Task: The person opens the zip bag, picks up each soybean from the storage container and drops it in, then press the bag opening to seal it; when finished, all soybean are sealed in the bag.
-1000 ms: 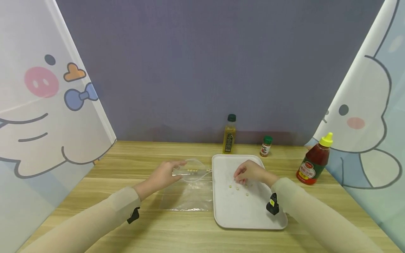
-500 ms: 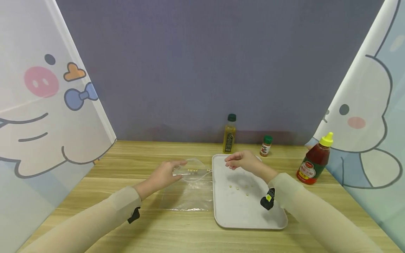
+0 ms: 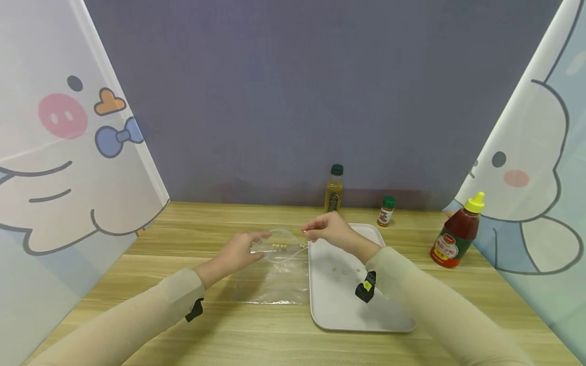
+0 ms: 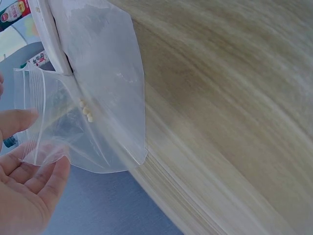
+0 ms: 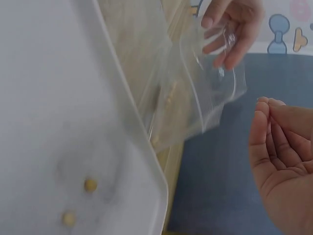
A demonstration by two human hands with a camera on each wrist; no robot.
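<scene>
My left hand [image 3: 240, 250] holds the mouth of a clear zip-lock bag [image 3: 272, 282] apart, thumb and fingers spread at its rim. Several small pale-yellow beans [image 4: 85, 110] lie together inside the bag. My right hand [image 3: 329, 230] pinches another small pale-yellow bean [image 3: 304, 232] between thumb and fingertips, just right of the bag's mouth and above the tray's left edge. In the right wrist view the fingertips hide that bean. More loose beans [image 5: 90, 185] lie on the white tray [image 3: 339, 310], below the right forearm.
Behind the tray stand an oil bottle [image 3: 333, 192] and a small green-capped spice jar [image 3: 386, 211]. A red sauce bottle [image 3: 453, 238] with a yellow cap is at the right. The wooden table [image 3: 220, 335] meets a dark back panel [image 3: 293, 101].
My right hand has risen from the beans on the tray and moved left to beside the bag's mouth. The left hand and the bag have stayed in place.
</scene>
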